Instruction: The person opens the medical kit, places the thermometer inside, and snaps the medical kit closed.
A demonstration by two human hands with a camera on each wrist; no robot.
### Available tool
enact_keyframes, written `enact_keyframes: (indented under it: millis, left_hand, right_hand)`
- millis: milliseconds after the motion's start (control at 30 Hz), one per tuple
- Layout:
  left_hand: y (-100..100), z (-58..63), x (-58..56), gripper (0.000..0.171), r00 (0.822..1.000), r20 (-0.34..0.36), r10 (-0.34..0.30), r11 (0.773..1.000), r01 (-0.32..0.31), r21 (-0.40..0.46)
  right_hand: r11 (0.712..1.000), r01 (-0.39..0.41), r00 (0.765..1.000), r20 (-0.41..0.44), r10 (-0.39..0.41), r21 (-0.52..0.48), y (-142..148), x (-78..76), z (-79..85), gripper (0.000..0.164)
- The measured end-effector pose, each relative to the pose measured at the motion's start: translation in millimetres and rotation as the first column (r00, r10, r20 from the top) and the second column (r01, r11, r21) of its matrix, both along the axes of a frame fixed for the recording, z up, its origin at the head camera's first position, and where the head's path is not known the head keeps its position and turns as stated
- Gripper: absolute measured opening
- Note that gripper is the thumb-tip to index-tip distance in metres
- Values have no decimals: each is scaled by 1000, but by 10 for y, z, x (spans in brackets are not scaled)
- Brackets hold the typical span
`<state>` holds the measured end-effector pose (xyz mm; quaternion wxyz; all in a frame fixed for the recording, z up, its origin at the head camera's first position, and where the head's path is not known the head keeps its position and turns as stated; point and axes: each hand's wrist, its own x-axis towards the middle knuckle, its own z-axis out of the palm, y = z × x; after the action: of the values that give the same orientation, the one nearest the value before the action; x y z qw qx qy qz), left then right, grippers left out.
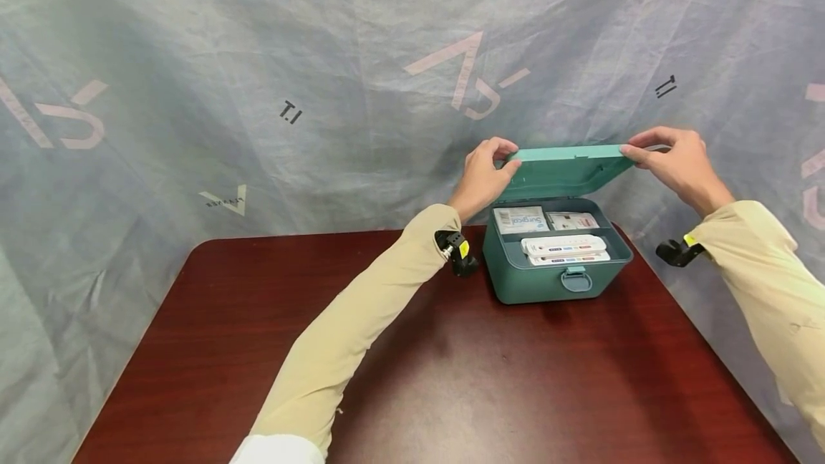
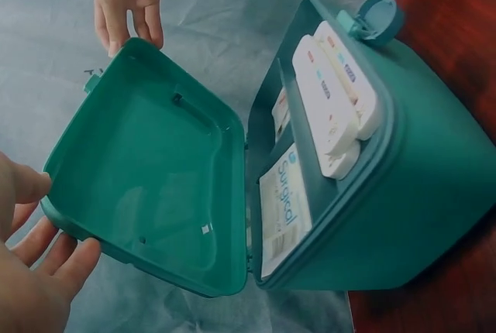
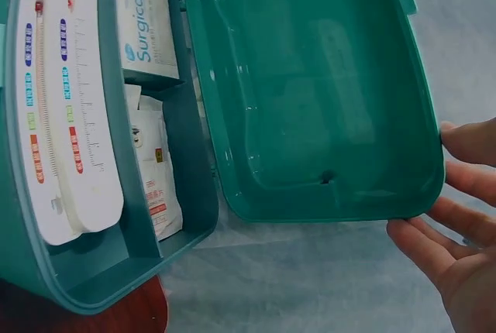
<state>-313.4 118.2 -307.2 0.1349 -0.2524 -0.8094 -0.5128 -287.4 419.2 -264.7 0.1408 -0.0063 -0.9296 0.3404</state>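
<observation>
A green medicine box [image 1: 541, 285] stands with its lid [image 1: 561, 174] raised on the rear hinge. My left hand [image 1: 485, 176] pinches one front corner of that lid between thumb and fingers. At the opposite corner my right hand [image 1: 677, 160] grips the edge the same way. In the front compartment lie two white thermometers [image 3: 81, 101], one partly over the other. Behind a divider sit a white packet marked "Surgical" [image 3: 147, 23] and, in the adjoining section, a small packet with red print [image 3: 155, 170]. A latch ring [image 1: 576, 280] hangs on the box's front.
The box is near the back right corner of a dark red wooden table [image 1: 503, 378]. Grey cloth [image 1: 361, 92] with printed letters hangs behind and around it. Each wrist wears a black camera, such as the left wrist camera [image 1: 459, 250].
</observation>
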Motion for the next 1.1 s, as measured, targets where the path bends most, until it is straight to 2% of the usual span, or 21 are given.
enact_keyframes:
  millis: [567,800,1100]
  left_hand:
    - [-8,-80,151,30,996,-41,-73,994,70,-80]
    - [-9,-144,218,30,993,-40,-115,993,114,-24]
    - [9,-261,295,27,990,-43,-133,991,134,26]
  right_hand:
    - [1000,4,999,33,-4,2,87,197,-85,64]
    - [1000,4,999,35,-4,2,116,275,-137,64]
    - [1000,3,1000,16,-3,-3,143,376,-226,60]
